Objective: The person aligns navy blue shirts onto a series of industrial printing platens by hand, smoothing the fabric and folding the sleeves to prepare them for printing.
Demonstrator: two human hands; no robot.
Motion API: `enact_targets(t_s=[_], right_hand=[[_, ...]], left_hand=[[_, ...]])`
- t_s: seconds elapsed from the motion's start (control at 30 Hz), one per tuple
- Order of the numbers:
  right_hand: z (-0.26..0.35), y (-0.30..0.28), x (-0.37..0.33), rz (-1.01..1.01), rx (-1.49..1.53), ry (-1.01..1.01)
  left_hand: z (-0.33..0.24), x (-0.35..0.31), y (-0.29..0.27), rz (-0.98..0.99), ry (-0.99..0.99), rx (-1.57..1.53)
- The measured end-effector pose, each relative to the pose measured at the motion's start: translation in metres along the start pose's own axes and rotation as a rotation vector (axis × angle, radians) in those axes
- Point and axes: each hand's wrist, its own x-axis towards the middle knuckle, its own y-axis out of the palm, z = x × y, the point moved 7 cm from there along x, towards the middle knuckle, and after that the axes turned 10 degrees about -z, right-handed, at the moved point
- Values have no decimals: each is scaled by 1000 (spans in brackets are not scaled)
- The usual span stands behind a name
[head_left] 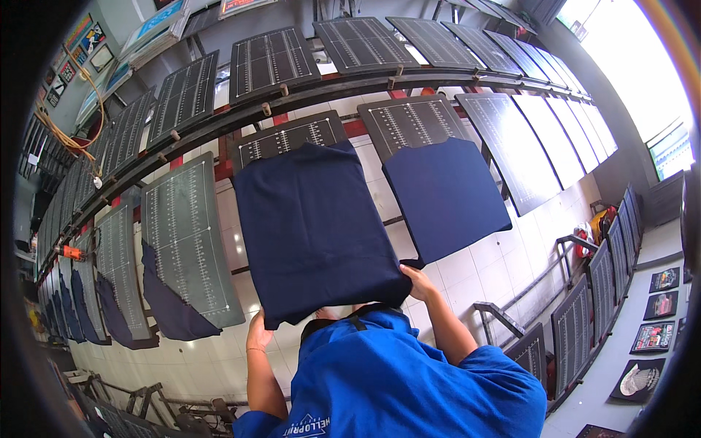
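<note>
A large navy fabric panel [310, 219], apparently a cut shirt piece, lies over a dark printing board [292, 139] in front of me, with faint creases in it. My left hand [259, 333] grips its near left corner. At the near right corner, my right hand [420, 283] pinches the edge, fingers closed on the cloth. The near edge hangs past the board, close to my body. To the right, a second navy panel [445, 197] lies smooth on the neighbouring board [410, 120], whose far end with white ruled marks shows.
At left, a marked board [186, 226] carries a navy piece [174, 299] across its near corner; more boards follow. A dark rail [328, 86] separates the two rows. An orange tool [71, 252] sits far left. At right stand a metal frame [500, 317] and leaning boards [571, 332].
</note>
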Motion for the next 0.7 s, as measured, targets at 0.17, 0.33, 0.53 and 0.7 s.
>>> enact_targets(t_s=[0.17,0.33,0.53,0.7], right_hand=[[-16,-53,-10,-65,-202,6],[-8,-33,13,-52,-87,-41],[-17,-45,19,-267,-211,-53],[-12,-40,-27,-389,-159,-72]], left_hand=[[-19,-46,30,-6,71,2],[-10,-25,-9,10,142,46],[-16,-34,13,16,112,43],[-3,-42,-35,-228,51,262]])
